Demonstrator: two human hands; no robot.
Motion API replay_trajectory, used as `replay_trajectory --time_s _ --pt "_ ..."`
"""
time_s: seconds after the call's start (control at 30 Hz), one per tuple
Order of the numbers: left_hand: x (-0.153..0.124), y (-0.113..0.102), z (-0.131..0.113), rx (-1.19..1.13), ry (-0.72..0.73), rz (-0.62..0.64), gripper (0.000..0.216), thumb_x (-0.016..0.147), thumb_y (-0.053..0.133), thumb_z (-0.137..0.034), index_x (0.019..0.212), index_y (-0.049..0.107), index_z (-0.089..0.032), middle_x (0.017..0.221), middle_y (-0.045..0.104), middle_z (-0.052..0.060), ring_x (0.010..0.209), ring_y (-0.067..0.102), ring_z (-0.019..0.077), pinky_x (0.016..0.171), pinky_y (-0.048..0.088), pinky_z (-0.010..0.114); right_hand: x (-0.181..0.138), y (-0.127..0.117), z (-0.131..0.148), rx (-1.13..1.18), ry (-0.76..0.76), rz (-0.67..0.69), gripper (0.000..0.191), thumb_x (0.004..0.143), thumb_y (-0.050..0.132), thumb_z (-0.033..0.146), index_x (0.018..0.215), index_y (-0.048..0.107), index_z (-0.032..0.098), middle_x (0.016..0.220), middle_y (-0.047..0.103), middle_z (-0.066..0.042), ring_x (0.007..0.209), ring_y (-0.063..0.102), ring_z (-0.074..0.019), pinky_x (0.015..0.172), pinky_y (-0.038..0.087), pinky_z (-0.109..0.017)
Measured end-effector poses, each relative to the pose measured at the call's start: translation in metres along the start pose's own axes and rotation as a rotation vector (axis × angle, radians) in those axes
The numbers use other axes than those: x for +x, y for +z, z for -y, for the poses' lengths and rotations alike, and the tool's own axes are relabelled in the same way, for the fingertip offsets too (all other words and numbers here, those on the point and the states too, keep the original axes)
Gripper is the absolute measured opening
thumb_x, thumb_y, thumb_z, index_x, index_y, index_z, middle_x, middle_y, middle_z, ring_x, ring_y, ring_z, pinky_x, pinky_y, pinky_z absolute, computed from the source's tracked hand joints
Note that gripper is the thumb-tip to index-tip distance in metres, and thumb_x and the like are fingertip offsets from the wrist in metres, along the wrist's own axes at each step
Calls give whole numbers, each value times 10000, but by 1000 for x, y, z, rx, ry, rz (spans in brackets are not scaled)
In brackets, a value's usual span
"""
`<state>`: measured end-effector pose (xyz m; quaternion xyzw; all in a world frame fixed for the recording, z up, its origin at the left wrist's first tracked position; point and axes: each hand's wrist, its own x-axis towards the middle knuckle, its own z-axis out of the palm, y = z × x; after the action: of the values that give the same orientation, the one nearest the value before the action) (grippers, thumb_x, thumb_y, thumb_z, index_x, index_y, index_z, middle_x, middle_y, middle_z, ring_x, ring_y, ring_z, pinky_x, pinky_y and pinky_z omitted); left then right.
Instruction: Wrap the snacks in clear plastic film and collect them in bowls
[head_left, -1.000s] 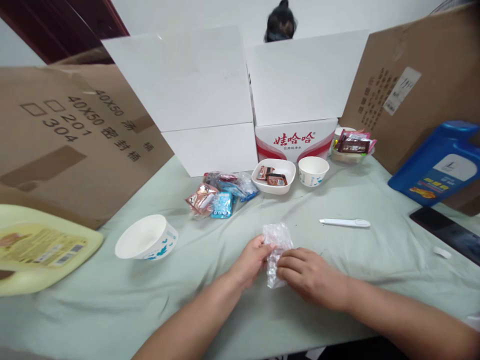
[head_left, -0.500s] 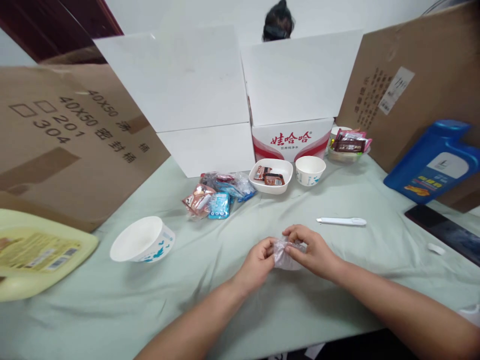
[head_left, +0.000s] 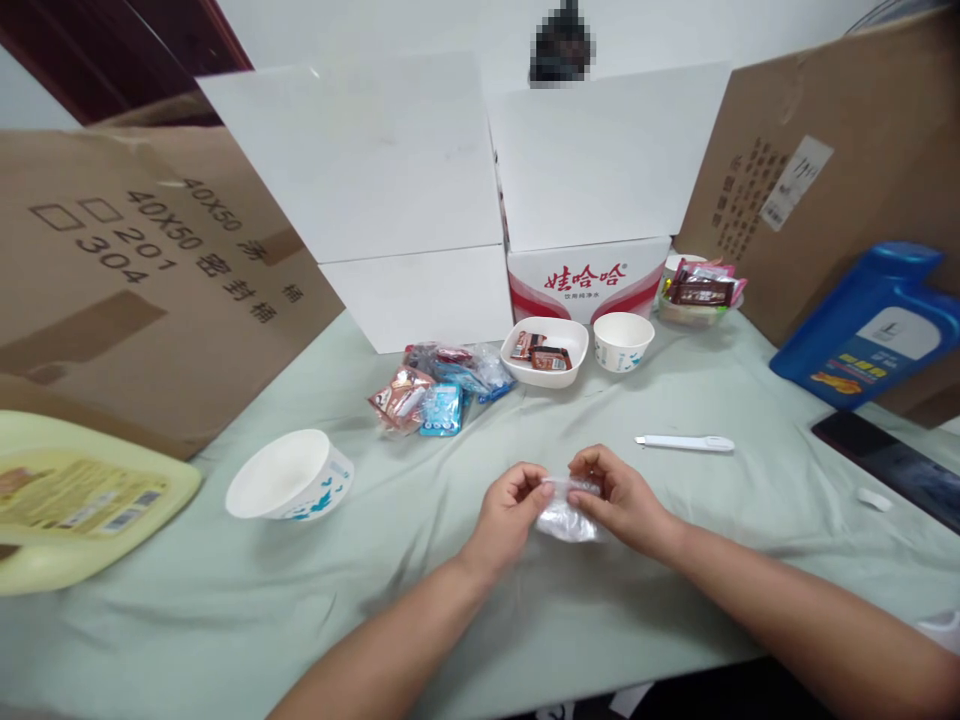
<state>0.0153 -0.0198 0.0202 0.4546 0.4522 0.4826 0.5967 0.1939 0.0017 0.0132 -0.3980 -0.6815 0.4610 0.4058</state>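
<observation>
Between my hands is a small clear plastic bag [head_left: 568, 520], crinkled and see-through. My left hand [head_left: 511, 508] pinches its left side with thumb and fingers. On the right side, my right hand [head_left: 619, 500] grips the bag's upper edge the same way. Just beyond my right hand lies a white utility knife [head_left: 686, 443] on the green cloth. Farther off, a white square bowl [head_left: 545, 375] holds brown snack packets [head_left: 550, 358]. A white paper bowl [head_left: 622, 345] stands right beside it. Left of these is a heap of plastic-wrapped packets [head_left: 442, 408].
Another paper bowl [head_left: 289, 478] sits tilted-looking at left, near a yellow bottle [head_left: 82, 510]. A blue bottle [head_left: 862, 330], a dark phone [head_left: 892, 465] and a filled snack container [head_left: 701, 300] are at right. Cardboard [head_left: 150, 290] and white boxes [head_left: 420, 300] wall the table; a person's head shows behind.
Both hands have shifted slightly; the clear bag now looks flatter and more stretched between them, its upper edge straighter. The view has moved a little. Other things stay in place.
</observation>
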Motion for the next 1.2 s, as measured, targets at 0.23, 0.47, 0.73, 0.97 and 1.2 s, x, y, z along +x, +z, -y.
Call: replay_trajectory --time_s 0.23,0.47,0.73,0.97,1.2 --pt "13 -12 4 -3 62 -240 333 702 727 -453 788 574 -170 643 501 -51 579 438 84 550 350 191 -2 -14 11 -488 -482 -201 168 880 565 259 1041 535 223 1022 601 -84 902 582 -203 763 495 -363" --pt "13 -9 9 115 -69 -53 279 708 682 -403 761 508 -193 613 483 -66 511 442 92 502 363 207 -11 4 4 -888 -824 176 283 954 415 136 1198 556 156 1008 663 -102 937 557 -201 790 439 -353" --pt "18 -34 -1 1221 297 -75 168 812 527 -97 936 590 -192 961 620 57 915 574 215 824 434 336 11 -16 3 -907 -635 392 226 900 468 124 991 658 204 895 681 -52 830 567 -182 735 448 -307" --pt "21 -27 2 1466 309 -11 77 878 511 -167 886 586 -182 956 583 78 919 549 235 796 436 340 130 -122 34 -1222 -314 -400 361 930 367 177 1158 646 155 1211 623 -143 1123 505 -280 945 372 -420" --pt "23 -31 2 1458 283 21 59 874 536 -210 910 578 -190 968 580 64 905 554 212 775 434 312 175 -121 22 -1293 -16 -199 392 949 413 399 941 703 134 947 698 -147 932 585 -285 809 410 -378"
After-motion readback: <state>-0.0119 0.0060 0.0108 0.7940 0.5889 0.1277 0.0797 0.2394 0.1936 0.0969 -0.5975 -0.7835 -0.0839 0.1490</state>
